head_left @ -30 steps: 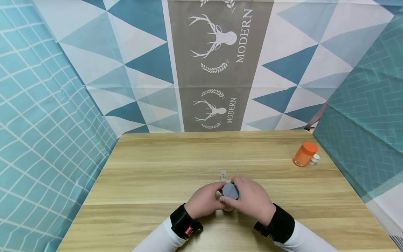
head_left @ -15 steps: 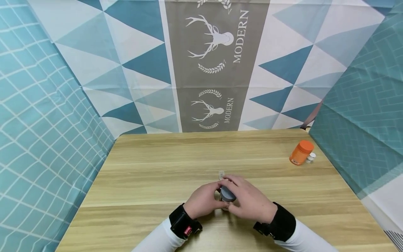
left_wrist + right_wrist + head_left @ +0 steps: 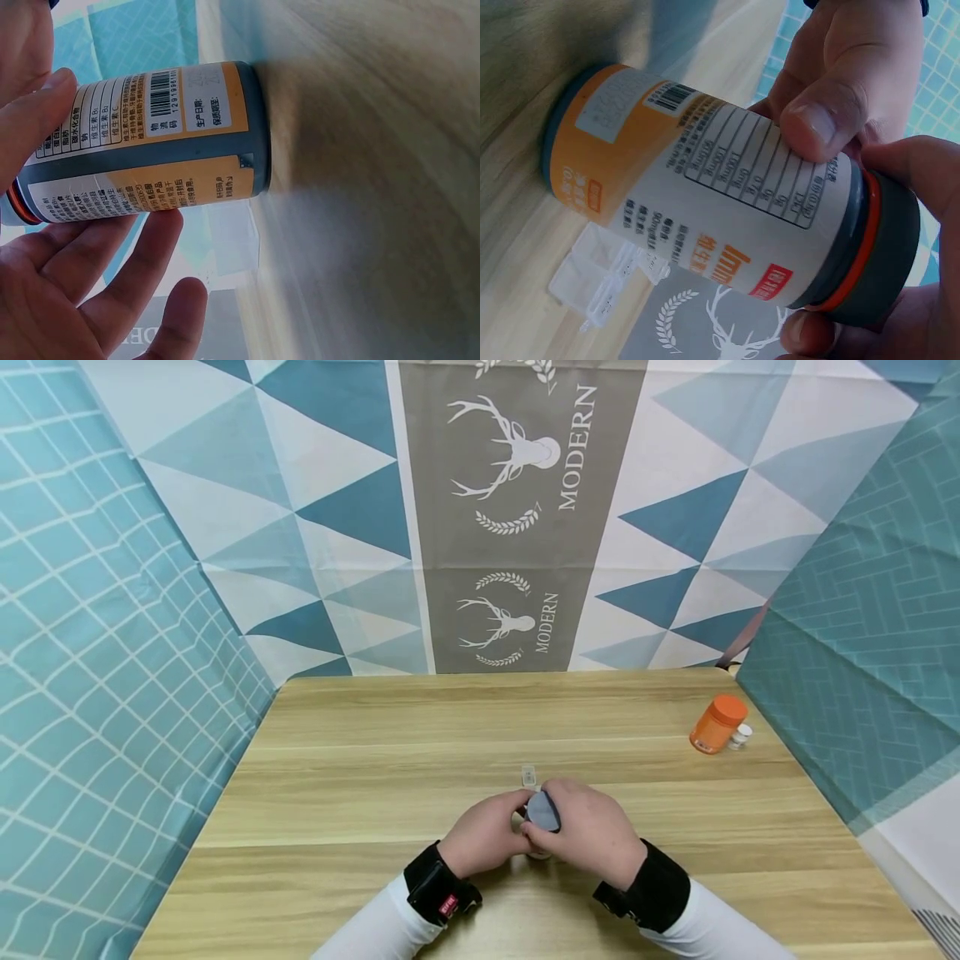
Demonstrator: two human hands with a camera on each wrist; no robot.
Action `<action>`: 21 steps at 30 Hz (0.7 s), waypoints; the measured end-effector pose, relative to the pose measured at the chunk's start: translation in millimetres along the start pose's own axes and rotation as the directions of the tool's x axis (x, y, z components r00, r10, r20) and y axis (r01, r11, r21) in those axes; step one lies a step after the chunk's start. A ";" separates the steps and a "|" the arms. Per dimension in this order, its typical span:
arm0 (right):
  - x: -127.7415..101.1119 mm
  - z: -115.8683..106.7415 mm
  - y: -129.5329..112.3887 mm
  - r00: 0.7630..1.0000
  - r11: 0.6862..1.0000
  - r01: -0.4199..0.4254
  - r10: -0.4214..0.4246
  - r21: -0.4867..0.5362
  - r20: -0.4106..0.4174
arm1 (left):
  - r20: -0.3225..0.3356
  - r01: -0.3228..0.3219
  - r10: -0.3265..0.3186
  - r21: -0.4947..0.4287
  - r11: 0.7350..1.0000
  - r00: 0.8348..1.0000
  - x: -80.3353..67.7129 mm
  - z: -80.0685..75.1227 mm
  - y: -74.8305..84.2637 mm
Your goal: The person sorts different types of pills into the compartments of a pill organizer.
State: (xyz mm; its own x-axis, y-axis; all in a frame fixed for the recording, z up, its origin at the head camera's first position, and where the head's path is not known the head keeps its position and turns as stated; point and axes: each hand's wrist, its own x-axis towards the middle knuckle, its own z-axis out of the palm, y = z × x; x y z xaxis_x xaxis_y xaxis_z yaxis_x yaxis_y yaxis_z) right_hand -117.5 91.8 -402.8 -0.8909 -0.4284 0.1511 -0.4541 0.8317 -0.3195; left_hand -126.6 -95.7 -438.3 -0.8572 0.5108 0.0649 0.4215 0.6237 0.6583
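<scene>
Gripping the bottle (image 3: 705, 202) low-centre, left hand (image 3: 483, 835) steadies its body while right hand (image 3: 592, 835) clasps the cap (image 3: 870, 247); contents could spill, apparently if it tilts.

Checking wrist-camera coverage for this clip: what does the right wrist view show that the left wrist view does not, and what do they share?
Only the right wrist view shows the dark grey cap gripped by the right hand, the orange ring under it, and a clear plastic pill box on the table beyond. Only the left wrist view shows the bottle's base edge meeting the wooden table and the left hand's fingers alongside it. Both show the labelled bottle, its barcode and the left thumb on the label.
</scene>
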 end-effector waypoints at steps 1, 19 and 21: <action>-0.3 0.0 -0.4 1.000 1.000 0.013 -0.013 -0.008 -0.016 | 0.000 0.001 -0.001 0.001 1.000 1.000 0.0 0.2 0.0; -2.9 -0.9 11.5 0.973 0.974 0.225 -0.224 0.014 -0.053 | 0.000 0.014 -0.014 0.042 0.999 1.000 0.8 0.0 0.7; -2.9 0.0 8.0 0.992 0.993 0.120 -0.120 0.002 -0.031 | -0.003 0.001 -0.001 0.046 0.999 1.000 1.3 0.6 0.6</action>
State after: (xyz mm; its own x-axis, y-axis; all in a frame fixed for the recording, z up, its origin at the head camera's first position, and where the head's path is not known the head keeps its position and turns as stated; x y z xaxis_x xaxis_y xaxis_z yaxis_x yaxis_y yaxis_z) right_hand -118.6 99.7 -405.9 -0.8300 -0.5137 0.2172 -0.5576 0.7738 -0.3006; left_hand -127.3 -94.2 -438.3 -0.8584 0.5087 0.0665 0.4338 0.6506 0.6233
